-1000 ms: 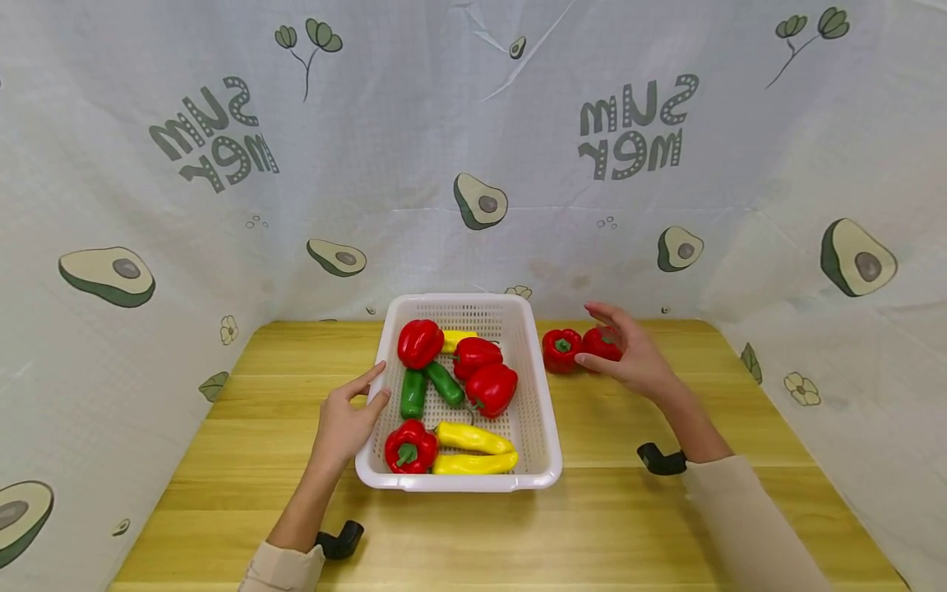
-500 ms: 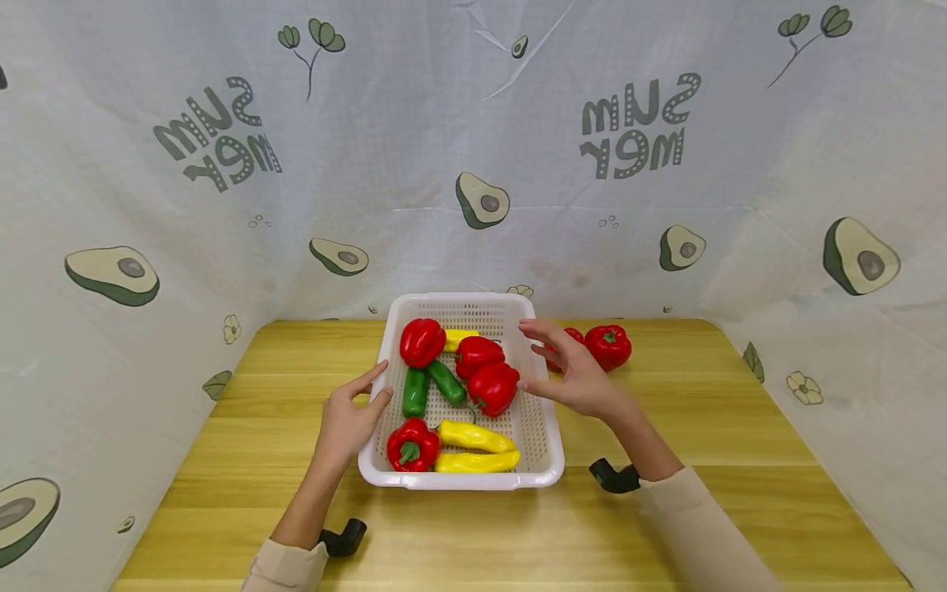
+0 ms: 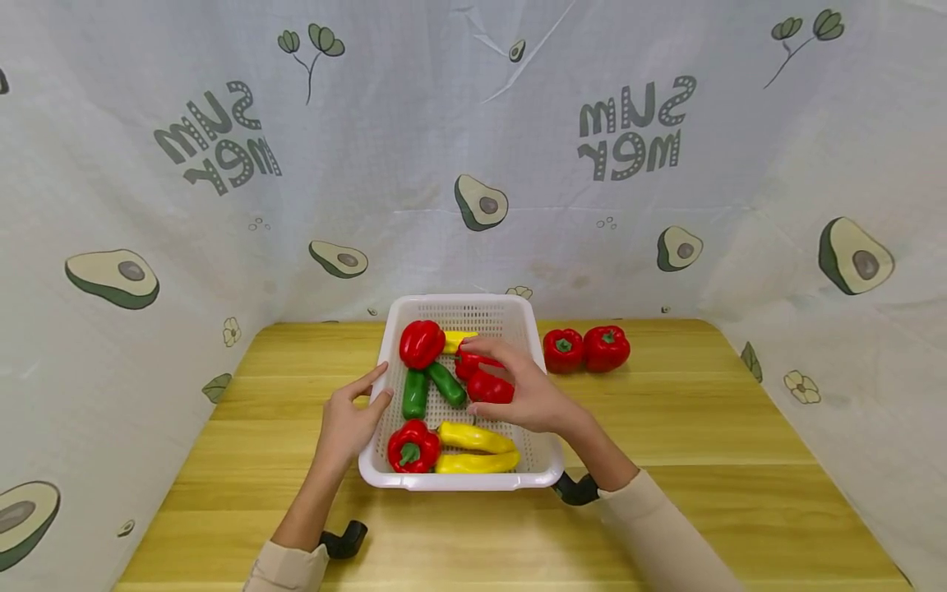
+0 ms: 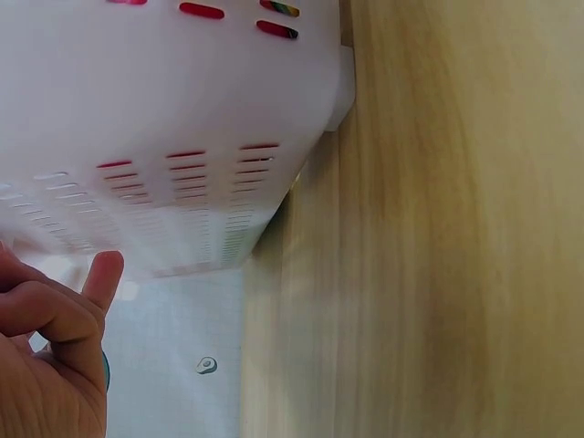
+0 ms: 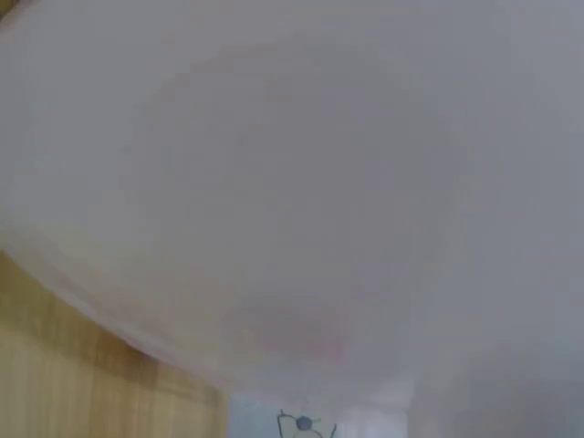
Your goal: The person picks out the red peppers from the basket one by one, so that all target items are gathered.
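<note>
A white slotted plastic basket (image 3: 460, 482) stands on the wooden table. My left hand (image 3: 351, 423) holds its left rim, thumb and index finger on the edge; the left wrist view has bent fingers (image 4: 55, 315) beside the outer wall. Over the basket's right half is my right hand (image 3: 534, 401), thumb and fingers spread around a red bell pepper (image 3: 490, 388) and partly covering another red bell pepper (image 3: 468, 362) behind it. Also inside lie red bell peppers (image 3: 422, 344), long yellow peppers (image 3: 481, 438) and short green vegetables (image 3: 414, 395). The basket's pale wall fills most of the right wrist view.
Two red bell peppers (image 3: 607, 349) sit side by side on the table (image 3: 703, 403), right of the basket. A white cloth (image 3: 414, 222) printed with avocados hangs behind and along both sides. Black wrist mounts (image 3: 344, 540) stick out from both wrists.
My right hand has moved left, from beside the two red bell peppers on the table to over the peppers in the basket. My left hand and the basket have stayed in place.
</note>
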Demonstrator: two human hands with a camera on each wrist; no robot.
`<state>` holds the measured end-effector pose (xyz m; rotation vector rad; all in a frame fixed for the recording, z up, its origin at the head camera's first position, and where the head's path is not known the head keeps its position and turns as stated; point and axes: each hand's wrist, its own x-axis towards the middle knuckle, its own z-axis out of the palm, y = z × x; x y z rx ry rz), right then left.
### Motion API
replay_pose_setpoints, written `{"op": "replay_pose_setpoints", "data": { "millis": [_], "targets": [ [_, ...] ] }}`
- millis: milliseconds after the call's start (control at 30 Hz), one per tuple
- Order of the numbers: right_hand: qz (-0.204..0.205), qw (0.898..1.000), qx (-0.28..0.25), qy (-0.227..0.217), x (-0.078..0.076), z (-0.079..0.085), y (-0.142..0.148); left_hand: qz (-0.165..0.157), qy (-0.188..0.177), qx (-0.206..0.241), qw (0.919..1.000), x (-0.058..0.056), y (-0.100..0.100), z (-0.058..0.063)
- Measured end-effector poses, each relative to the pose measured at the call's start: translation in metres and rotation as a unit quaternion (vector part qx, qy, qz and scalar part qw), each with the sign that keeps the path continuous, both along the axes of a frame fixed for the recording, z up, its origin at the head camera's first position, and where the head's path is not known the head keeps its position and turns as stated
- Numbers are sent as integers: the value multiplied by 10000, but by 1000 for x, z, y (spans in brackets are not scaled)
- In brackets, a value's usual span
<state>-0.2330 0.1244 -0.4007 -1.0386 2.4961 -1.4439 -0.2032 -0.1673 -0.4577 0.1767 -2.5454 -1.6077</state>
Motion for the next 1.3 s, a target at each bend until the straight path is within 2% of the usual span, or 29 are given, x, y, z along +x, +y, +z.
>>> {"op": "replay_pose_setpoints", "data": {
  "millis": [300,467,633,767,933,1300],
  "targets": [
    [520,9985,145,98,3,-10,-26,25,9,55,10000,1,0,2],
    [846,9961,241,-68,2,-18,-36,43,-13,48,10000,1,1,-1],
    [894,9931,727,-198,3,-21,-44,39,48,-34,10000,1,1,0],
    [1007,9877,1181,-203,3,-23,-48,53,66,-56,9999,0,1,0],
    [1356,9782,1573,-51,7,-26,-51,16,95,-35,9999,0,1,0],
    [1566,9580,2368,410,12,-30,-57,-5,26,72,10000,0,1,0]
  ]
}}
